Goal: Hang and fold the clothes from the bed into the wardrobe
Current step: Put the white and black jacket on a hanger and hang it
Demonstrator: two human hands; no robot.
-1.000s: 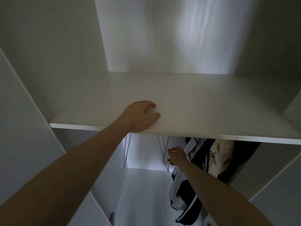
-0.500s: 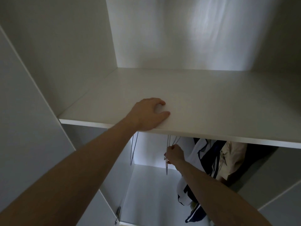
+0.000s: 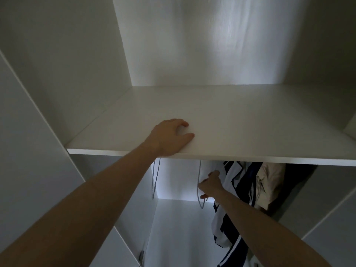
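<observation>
Looking into a white wardrobe w/ a bare shelf [image 3: 231, 120] at chest height. Left hand [image 3: 169, 137] is resting on the shelf's front edge, fingers loosely curled, holding nothing. Right hand [image 3: 211, 185] is reaching under the shelf, fingers pinching a thin wire hanger [image 3: 199, 186] that is hanging vertically, long axis up-down, just left of the fingers. Immediately right of that hand a white-and-navy striped garment [image 3: 234, 197] is hanging, then a beige garment [image 3: 269, 184]. A second empty hanger [image 3: 155, 180] is hanging further left, apart. Right hand is the nearer one; the hanger probably needs unhooking next.
</observation>
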